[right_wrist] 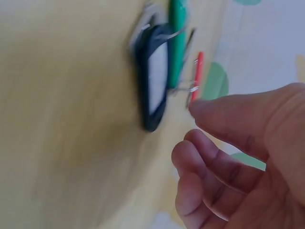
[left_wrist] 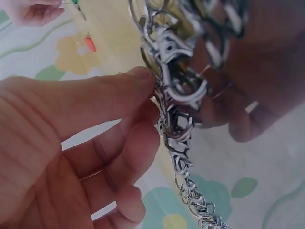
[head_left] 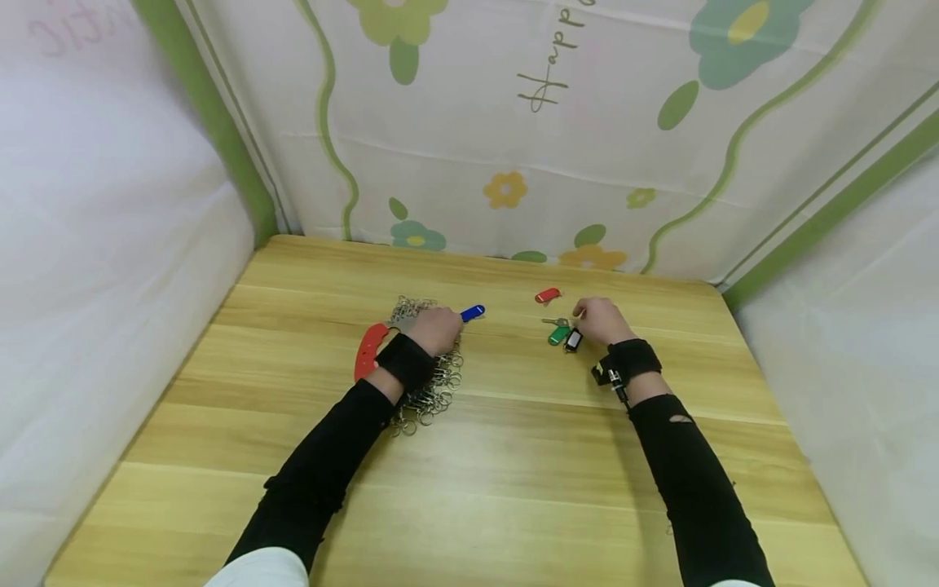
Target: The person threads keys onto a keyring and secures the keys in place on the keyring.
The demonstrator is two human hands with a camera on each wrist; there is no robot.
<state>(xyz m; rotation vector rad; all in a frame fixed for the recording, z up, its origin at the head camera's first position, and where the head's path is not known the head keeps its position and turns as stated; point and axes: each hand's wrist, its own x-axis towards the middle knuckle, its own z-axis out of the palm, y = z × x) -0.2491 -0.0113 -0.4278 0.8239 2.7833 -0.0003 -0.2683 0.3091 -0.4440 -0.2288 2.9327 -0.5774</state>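
My left hand [head_left: 438, 329] is over a row of metal swivel clasps with rings [left_wrist: 178, 90]. Its thumb and fingertips pinch a ring among them in the left wrist view. A red curved piece [head_left: 369, 350] lies left of that hand, and a blue key tag [head_left: 473, 312] sticks out just right of it. My right hand [head_left: 600, 320] hovers beside a small group of keys, thumb and fingers loosely bent with a gap between. That group has a green key tag [head_left: 558, 335], a black key tag with white label [right_wrist: 156, 78] and a key [head_left: 555, 322].
A red key tag [head_left: 547, 295] lies farther back on the wooden table [head_left: 469, 481]. White flowered cloth [head_left: 440, 139] hangs behind the table's back edge, and pale cloth walls [head_left: 95, 244] stand at both sides.
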